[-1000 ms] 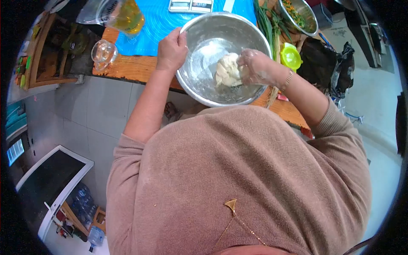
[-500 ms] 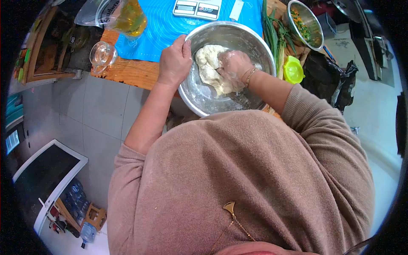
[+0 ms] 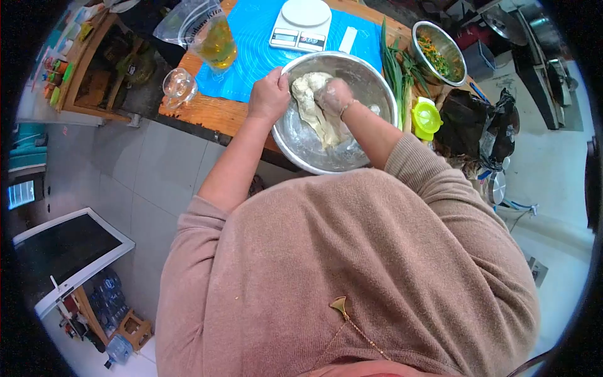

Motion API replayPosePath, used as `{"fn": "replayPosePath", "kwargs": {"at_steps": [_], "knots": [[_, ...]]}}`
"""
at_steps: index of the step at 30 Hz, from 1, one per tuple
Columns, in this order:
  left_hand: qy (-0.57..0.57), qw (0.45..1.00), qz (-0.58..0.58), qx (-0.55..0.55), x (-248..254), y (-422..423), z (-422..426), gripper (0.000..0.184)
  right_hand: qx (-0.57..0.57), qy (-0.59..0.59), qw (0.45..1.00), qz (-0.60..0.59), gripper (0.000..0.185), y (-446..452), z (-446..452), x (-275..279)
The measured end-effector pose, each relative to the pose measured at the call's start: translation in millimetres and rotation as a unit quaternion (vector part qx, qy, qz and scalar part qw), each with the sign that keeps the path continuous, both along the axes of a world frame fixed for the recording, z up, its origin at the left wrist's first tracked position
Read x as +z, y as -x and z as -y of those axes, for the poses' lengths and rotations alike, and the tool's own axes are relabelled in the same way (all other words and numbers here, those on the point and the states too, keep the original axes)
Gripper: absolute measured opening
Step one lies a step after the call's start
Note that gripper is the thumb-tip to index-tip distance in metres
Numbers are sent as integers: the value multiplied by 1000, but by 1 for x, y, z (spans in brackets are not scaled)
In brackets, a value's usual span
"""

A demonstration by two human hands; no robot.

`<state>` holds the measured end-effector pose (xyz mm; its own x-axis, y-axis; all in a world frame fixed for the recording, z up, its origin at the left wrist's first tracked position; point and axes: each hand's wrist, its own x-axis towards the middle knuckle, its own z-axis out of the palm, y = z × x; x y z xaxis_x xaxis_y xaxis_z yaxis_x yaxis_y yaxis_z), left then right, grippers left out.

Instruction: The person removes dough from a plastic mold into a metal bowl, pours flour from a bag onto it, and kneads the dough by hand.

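Note:
A large steel mixing bowl sits at the front edge of the table. My left hand grips its left rim, thumb up along the edge. Inside the bowl lies a pale, uneven lump of dough, with a stretched flap toward the front. My right hand, dusted with flour, is curled into the right side of the dough, and its fingertips are hidden. Floury smears cover the bowl's inner wall.
Behind the bowl, a kitchen scale stands on a blue mat. Left are an oil bag and a glass cup. Right are green onions, a bowl of chopped vegetables and a lime-green container.
My right hand has shifted slightly up within the bowl, and the dough's front flap is longer. The left hand keeps its hold on the rim. The camera view has tilted.

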<state>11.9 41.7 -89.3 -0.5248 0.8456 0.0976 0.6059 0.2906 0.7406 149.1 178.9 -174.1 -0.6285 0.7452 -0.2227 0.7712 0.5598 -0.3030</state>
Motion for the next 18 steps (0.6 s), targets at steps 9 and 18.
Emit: {"fn": "replayPosePath", "kwargs": {"at_steps": [9, 18], "knots": [[-40, 999, 7, 0, -3, -2, 7, 25, 80, -38, 992, -88, 29, -56, 44, 89], [-61, 998, 5, -6, -12, 3, 1, 27, -26, 105, 988, -113, 42, -4, 3, 54]]}}
